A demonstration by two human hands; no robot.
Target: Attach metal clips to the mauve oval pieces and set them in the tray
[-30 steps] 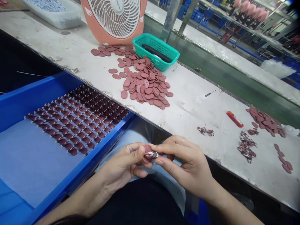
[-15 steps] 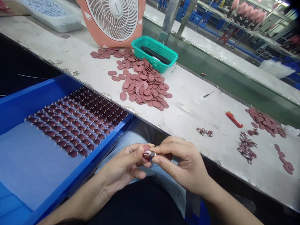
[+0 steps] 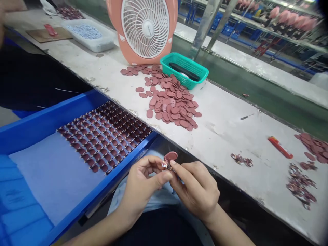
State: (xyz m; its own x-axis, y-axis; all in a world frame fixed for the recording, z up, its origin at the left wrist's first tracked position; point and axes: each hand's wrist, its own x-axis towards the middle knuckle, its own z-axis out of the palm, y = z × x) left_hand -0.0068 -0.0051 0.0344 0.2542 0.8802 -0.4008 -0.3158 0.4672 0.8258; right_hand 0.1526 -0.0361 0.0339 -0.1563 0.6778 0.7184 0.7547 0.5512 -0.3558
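Above my lap, my left hand (image 3: 146, 184) and my right hand (image 3: 197, 188) meet at one small part. It has a dull red oval disc (image 3: 171, 156) standing up on top, with a small dark brown and whitish piece (image 3: 165, 165) just below. My left thumb and fingers pinch it from the left; my right thumb and index finger close on it from the right. Fingertips hide some of its lower side. Beside my left hand, a blue tray (image 3: 87, 201) bears rows of similar dark red parts (image 3: 102, 140) on a pale sheet.
A heap of red ovals (image 3: 176, 106) lies on the white table before a green basket (image 3: 202, 73) and an orange fan (image 3: 115, 20). Rightward are brown parts (image 3: 299, 186), a red and yellow object (image 3: 280, 147) and a thin tool (image 3: 247, 117). Another person's dark sleeve shows at left.
The view has shifted, so table and tray appear further right. The oval disc now stands up above my fingers, and my right hand has turned lower around the part.
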